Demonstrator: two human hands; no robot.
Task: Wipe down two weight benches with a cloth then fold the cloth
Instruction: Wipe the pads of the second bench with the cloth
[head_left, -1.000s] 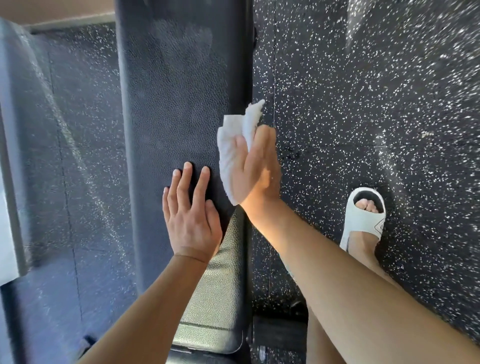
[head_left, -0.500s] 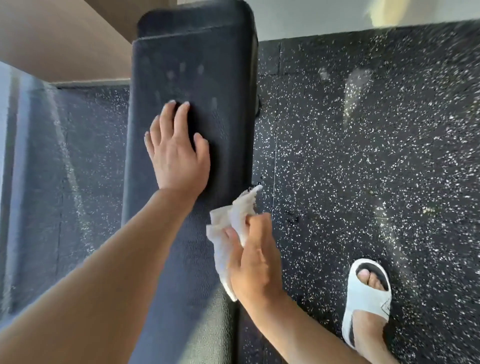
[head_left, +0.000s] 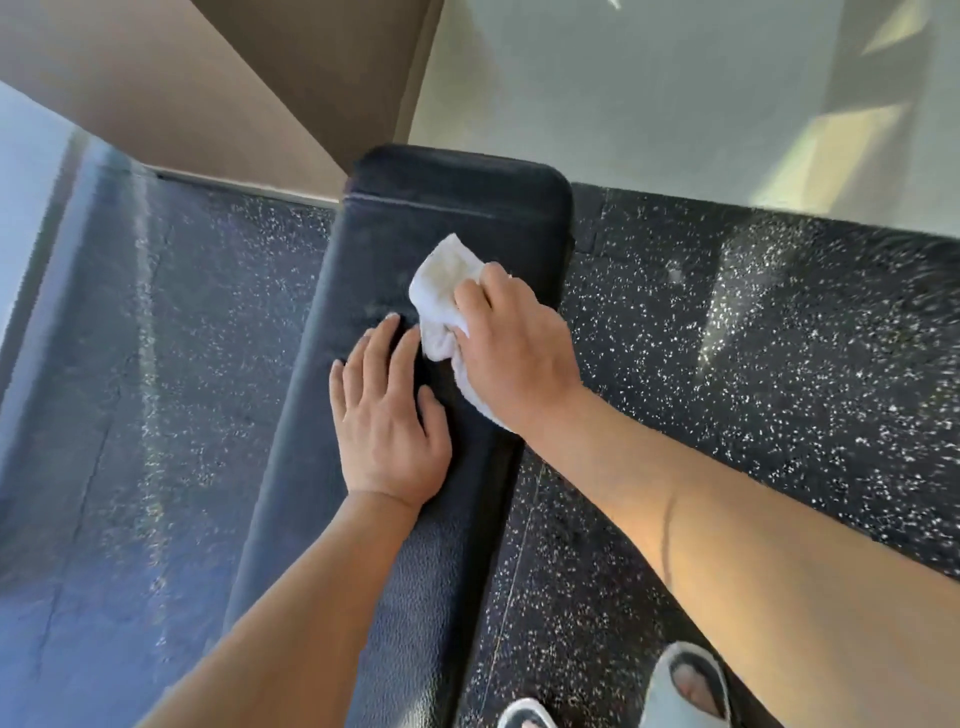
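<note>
The bench (head_left: 415, 467) is the landmark here: a long black pad w/ its long axis running from the person's feet away toward the wall, ending in a rounded far end w/ a stitched seam across it. The white cloth (head_left: 441, 291) sits on the pad's top face near that far end, just short of the seam, toward the right edge. The right hand (head_left: 511, 345) is on top of it, fingers curled round the bunched cloth and pressing it down onto the pad, so it has hold of the cloth and nothing else. The left hand (head_left: 387, 415) lies flat on the pad, fingers straight and slightly spread, holding nothing, just beside the cloth on the near-left side; its fingertips nearly reach the cloth's edge, can't tell if they touch. So the right hand is the working one, and the unwiped strip most likely left is the bit beyond the cloth, btwn it and the seam, plus the far end cap. Probably a stroke along the long axis suits, w/ the left hand bracing. Materials: pad is pebbled vinyl-type cover, slightly shiny, firm-looking edges; the cloth is soft, crumpled, thin terry or paper-like, w/ a faint yellowish stain on top. Either side of the bench is black rubber floor (head_left: 727, 389) w/ white flecks. Only one bench in view.
</note>
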